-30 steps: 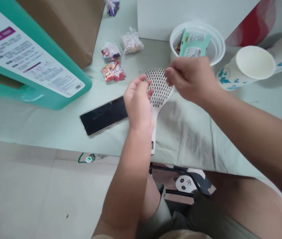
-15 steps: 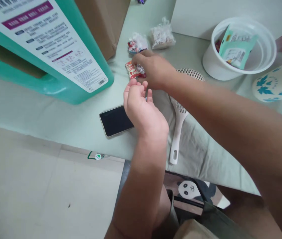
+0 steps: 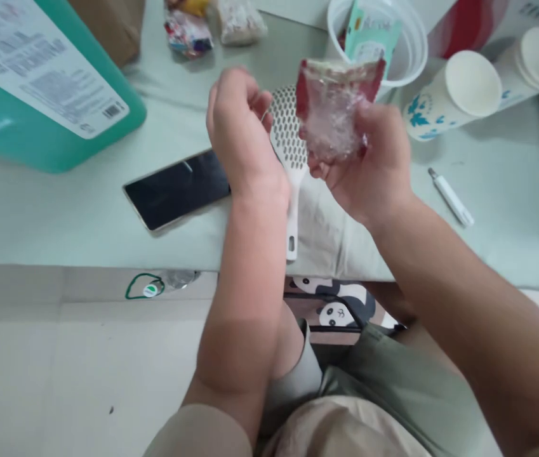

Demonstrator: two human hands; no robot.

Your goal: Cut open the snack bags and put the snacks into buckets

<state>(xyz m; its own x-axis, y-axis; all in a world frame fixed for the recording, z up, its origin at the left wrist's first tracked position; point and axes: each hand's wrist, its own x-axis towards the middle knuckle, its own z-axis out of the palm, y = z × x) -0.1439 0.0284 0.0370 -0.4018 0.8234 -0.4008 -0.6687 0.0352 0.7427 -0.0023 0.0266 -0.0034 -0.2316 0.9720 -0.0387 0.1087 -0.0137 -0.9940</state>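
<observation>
Raised over the table, my right hand (image 3: 374, 165) grips a small snack packet (image 3: 333, 114) with red edges and a crinkled clear face. What is inside the packet is too blurred to make out. To its left my left hand (image 3: 245, 130) hangs in the air, fingers loosely curled and apart, with nothing visible in them. Below and between the hands lies a white slotted skimmer (image 3: 288, 120), its handle toward me. A dark-screened phone (image 3: 178, 187) rests beside my left hand, its right end hidden by that hand.
A big green jug (image 3: 121, 120) and a cardboard box (image 3: 117, 28) stand at left. Small packets (image 3: 188, 32) and a clear bag (image 3: 239, 22) lie at the back. A white tub (image 3: 414, 54) holds a green packet (image 3: 371, 38). Paper cups (image 3: 464, 89) and a white pen-like tool (image 3: 450, 197) are right.
My right hand has lifted a packet off the table and brought it right and closer to me. My left hand has turned, its fingers now pointing right. The view has shifted right.
</observation>
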